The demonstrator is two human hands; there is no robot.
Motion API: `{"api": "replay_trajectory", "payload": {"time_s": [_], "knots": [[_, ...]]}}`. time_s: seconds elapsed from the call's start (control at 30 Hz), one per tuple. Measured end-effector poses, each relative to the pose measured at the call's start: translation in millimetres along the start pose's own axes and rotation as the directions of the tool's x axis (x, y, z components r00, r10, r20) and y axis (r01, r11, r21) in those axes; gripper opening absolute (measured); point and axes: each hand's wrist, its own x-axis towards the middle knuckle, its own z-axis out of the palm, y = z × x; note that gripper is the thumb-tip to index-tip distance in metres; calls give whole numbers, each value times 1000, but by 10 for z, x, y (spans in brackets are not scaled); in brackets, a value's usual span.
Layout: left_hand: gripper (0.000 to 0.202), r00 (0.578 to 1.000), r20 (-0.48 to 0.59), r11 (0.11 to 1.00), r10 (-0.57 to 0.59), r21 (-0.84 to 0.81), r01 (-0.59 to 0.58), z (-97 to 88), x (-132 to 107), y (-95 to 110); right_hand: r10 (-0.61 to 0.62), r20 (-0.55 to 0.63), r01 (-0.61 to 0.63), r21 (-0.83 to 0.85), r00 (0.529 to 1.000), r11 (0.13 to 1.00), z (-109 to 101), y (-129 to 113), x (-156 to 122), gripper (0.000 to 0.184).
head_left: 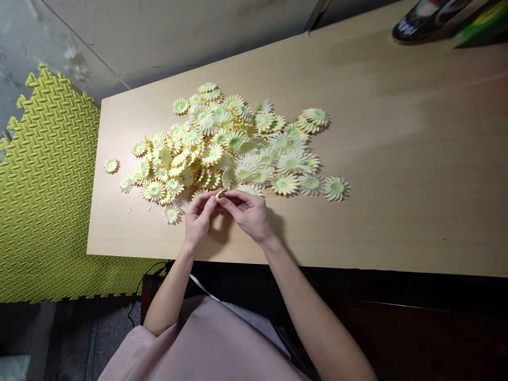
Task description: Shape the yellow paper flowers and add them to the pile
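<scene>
My left hand and my right hand meet just in front of a heap of artificial flower heads. Pinched between the fingertips of both is a small yellow flower piece, mostly covered by the fingers. The heaped flowers have pale yellow petals, green centres and some pinkish tips. One loose flower head lies left of my left hand. Another flower head marks the right end of the heap.
The light wooden table stands against a grey wall. A yellow foam mat borders its left side. At the back right are a dark object with white lettering and a green packet. A lone flower sits near the left edge.
</scene>
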Motion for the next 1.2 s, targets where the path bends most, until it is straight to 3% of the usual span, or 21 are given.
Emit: {"api": "replay_trajectory", "payload": {"time_s": [0.33,1.2], "knots": [[29,999,-8,998,-42,-40,42,-15,7,-23,-39,-14,38,-65,999,997,-17,1,8,21],[28,999,-19,999,-26,-36,25,-18,14,-51,40,68,-36,-54,997,998,-34,-49,-25,29]]}}
